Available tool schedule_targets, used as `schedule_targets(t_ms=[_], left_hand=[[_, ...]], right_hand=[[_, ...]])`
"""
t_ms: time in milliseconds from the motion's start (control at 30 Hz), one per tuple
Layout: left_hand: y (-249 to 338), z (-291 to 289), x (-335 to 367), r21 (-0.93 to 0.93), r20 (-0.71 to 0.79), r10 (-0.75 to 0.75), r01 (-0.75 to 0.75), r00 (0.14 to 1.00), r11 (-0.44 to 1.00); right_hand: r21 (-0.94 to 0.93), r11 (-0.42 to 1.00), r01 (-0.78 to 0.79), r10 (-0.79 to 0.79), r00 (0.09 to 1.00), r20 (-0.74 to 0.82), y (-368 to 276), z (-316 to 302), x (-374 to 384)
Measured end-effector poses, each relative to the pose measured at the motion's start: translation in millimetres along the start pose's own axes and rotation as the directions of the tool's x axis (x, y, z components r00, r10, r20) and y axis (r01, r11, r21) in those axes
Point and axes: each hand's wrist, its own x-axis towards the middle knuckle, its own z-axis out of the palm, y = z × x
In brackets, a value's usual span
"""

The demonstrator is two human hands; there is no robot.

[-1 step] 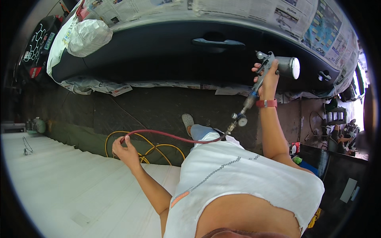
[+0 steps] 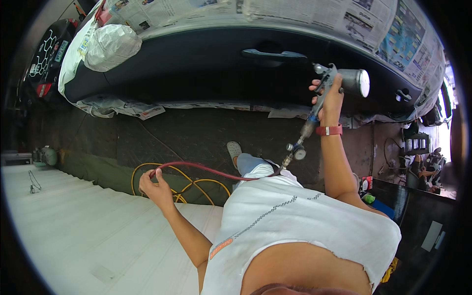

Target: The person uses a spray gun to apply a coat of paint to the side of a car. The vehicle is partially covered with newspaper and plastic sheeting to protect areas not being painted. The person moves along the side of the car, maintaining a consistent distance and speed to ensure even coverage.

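My right hand (image 2: 330, 98) is wrapped round the grip of a metal spray gun (image 2: 325, 86), its fingers at the trigger. A silver paint cup (image 2: 355, 82) sticks out to the right of the gun, and a round gauge (image 2: 299, 154) hangs below its grip. The nozzle points at the dark car door panel (image 2: 196, 64), just right of the door handle (image 2: 273, 53), apart from it. From the gauge fitting a red air hose (image 2: 211, 170) curves left to my left hand (image 2: 156, 188), which is closed on it between thumb and fingers.
Newspaper (image 2: 314, 19) masks the car's upper part, and a wrapped side mirror (image 2: 112, 48) juts out at left. A yellow hose (image 2: 196, 182) lies coiled on the floor behind the red one. White corrugated sheeting (image 2: 73, 226) fills the lower left; a dark cabinet (image 2: 423, 211) stands right.
The spray gun and my right hand have shifted slightly left relative to the door handle. My left hand stays in place, holding the red hose.
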Motion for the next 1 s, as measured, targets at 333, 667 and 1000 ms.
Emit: schedule_targets(t_ms=[333,667,1000], left_hand=[[-104,-36,85,0.039,0.088,-0.025,0.022,0.996,0.999],[-329,-89,186,0.156,0.033,-0.091,0.085,0.995,0.984],[-454,-142,265,0.191,-0.066,-0.11,0.121,0.992,0.974]], right_hand=[[-0.044,0.999,0.004,0.015,0.902,0.432,46,235,-102],[-0.016,0.994,0.106,-0.085,0.875,0.477,147,462,-229],[0.097,0.995,-0.012,-0.046,0.817,0.575,208,627,-322]])
